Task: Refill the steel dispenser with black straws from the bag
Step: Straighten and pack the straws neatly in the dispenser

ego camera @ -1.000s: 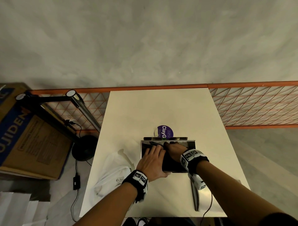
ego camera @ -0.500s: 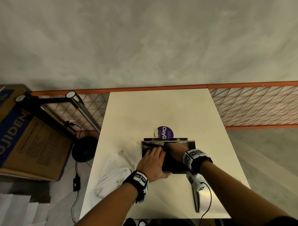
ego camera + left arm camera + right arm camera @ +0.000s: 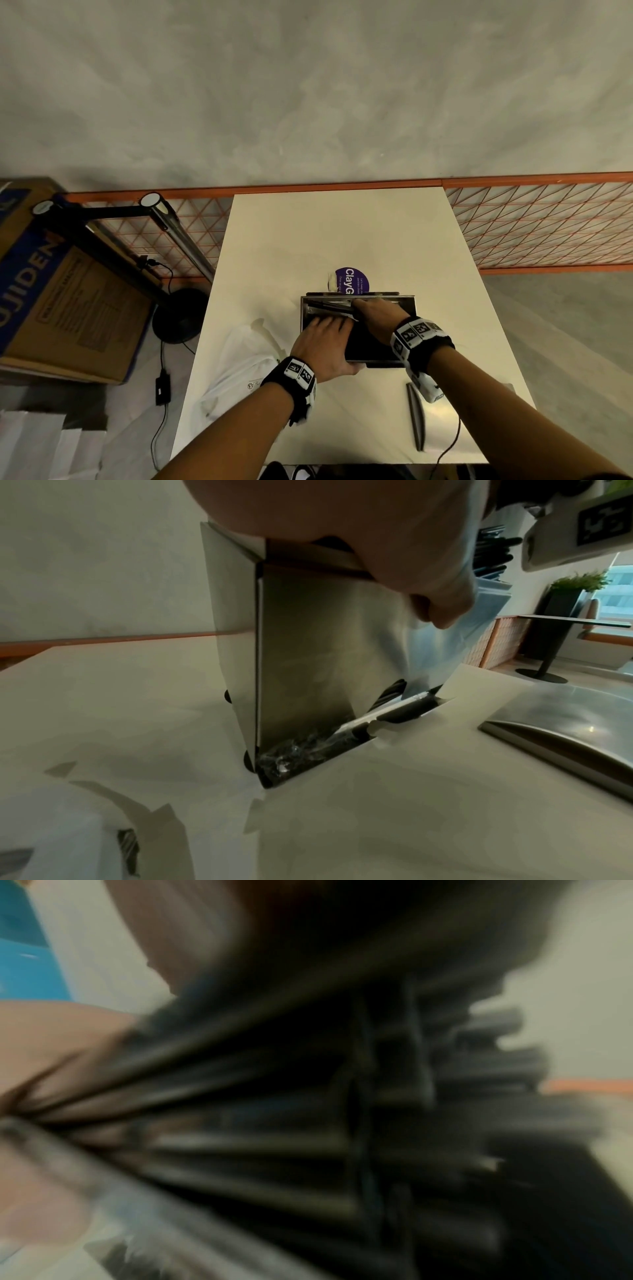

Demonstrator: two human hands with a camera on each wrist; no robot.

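Note:
The steel dispenser (image 3: pixel 409 303) stands open-topped mid-table, and the left wrist view shows its front face (image 3: pixel 308 647). My left hand (image 3: pixel 322 342) holds its near-left top edge, fingers laid over the rim and thumb (image 3: pixel 438 607) on the front over a clear plastic film (image 3: pixel 445 647). Over the opening, my right hand (image 3: pixel 376 313) grips a bundle of black straws (image 3: pixel 330 306); they lie across the far rim. Those straws (image 3: pixel 274 1123) fill the blurred right wrist view. Inside the dispenser it is dark.
A white plastic bag (image 3: pixel 239 370) lies left of the dispenser. The steel lid (image 3: pixel 416 418) rests near the front right edge. A purple round label (image 3: pixel 354 281) sits behind the dispenser. Cardboard box (image 3: pixel 61 291) and a lamp stand (image 3: pixel 178 315) stand off the table's left.
My right wrist has drifted slightly right and toward me with the straws still in its grip. The left hand has stayed on the dispenser.

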